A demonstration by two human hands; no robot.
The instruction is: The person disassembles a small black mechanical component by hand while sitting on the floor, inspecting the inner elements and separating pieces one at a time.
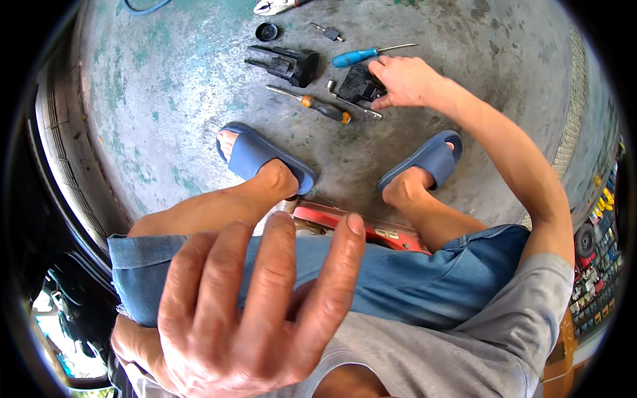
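On the concrete floor, my right hand point(410, 83) has its thumb and fingers round the edge of a black ribbed plastic part point(357, 84). Just beyond that part lies a blue-handled screwdriver point(355, 58), and along its near side is a thin metal L-shaped wrench point(361, 109). An orange-and-black screwdriver point(324, 107) rests nearer my feet. To the left sits a larger black plastic housing point(292, 65). My left hand point(255, 305) is raised close to the camera above my lap, fingers apart and nothing visible in it; its palm is hidden.
A round black cap point(267, 32), a small black-headed key-like piece point(328, 31) and pliers point(273, 6) lie farther off. Between my sandalled feet and under my legs is a red metal object point(365, 227). A blue hose point(146, 10) shows far left; stocked shelves point(594, 285) stand right.
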